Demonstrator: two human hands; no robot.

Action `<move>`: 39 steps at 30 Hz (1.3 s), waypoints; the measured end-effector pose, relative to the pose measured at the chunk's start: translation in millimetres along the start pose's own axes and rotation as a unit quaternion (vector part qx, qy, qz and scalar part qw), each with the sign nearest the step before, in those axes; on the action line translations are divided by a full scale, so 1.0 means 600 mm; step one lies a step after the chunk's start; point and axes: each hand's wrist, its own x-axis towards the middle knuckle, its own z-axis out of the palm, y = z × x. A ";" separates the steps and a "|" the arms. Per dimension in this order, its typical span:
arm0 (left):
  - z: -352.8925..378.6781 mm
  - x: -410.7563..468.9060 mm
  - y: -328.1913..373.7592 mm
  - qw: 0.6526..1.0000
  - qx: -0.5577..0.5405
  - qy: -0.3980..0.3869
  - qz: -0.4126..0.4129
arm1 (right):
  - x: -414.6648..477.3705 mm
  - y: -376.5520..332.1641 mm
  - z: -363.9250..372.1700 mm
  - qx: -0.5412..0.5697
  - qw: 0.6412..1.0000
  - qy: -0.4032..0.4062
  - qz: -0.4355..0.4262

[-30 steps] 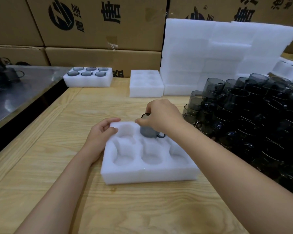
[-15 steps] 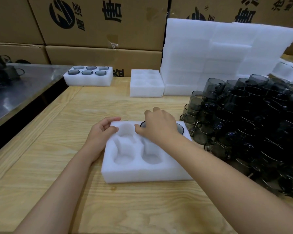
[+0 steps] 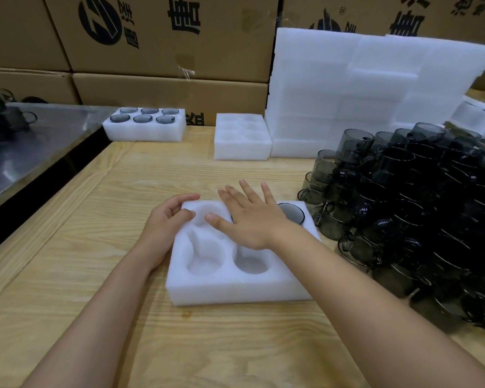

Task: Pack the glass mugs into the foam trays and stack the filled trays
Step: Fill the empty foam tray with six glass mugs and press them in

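A white foam tray (image 3: 235, 287) lies on the wooden table in front of me. My left hand (image 3: 165, 222) holds its far left corner, thumb on top and fingers curled over the edge. My right hand (image 3: 252, 217) lies flat with straight fingers over the far middle pocket, covering a mug pushed into it. A smoky glass mug (image 3: 291, 212) sits in the far right pocket. The two near pockets in view are empty. A big pile of dark glass mugs (image 3: 409, 208) stands to the right of the tray.
A filled foam tray (image 3: 144, 130) sits at the far left of the table and an empty stack of trays (image 3: 241, 144) behind the middle. Foam sheets (image 3: 361, 88) lean on cardboard boxes (image 3: 165, 37). A metal table (image 3: 25, 152) adjoins on the left.
My right hand lowered a mug into the far middle pocket, let go of it and now lies flat on top. My left hand stayed on the tray's corner.
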 end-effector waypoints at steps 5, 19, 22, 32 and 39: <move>-0.001 0.001 0.003 1.000 -0.006 -0.008 -0.003 | -0.010 0.002 -0.004 0.061 0.998 0.011 -0.022; -0.007 0.001 0.001 1.000 -0.011 -0.018 -0.010 | -0.180 0.151 -0.113 -0.178 0.873 0.217 0.400; -0.006 0.000 0.001 1.000 -0.018 -0.021 -0.009 | -0.170 0.154 -0.097 -0.171 0.878 0.216 0.391; -0.010 0.004 -0.004 1.000 -0.008 -0.026 -0.013 | -0.170 0.144 -0.112 0.041 0.915 0.290 0.278; -0.006 0.003 -0.003 1.000 -0.002 -0.015 -0.009 | -0.140 0.053 -0.122 0.246 0.909 0.331 0.055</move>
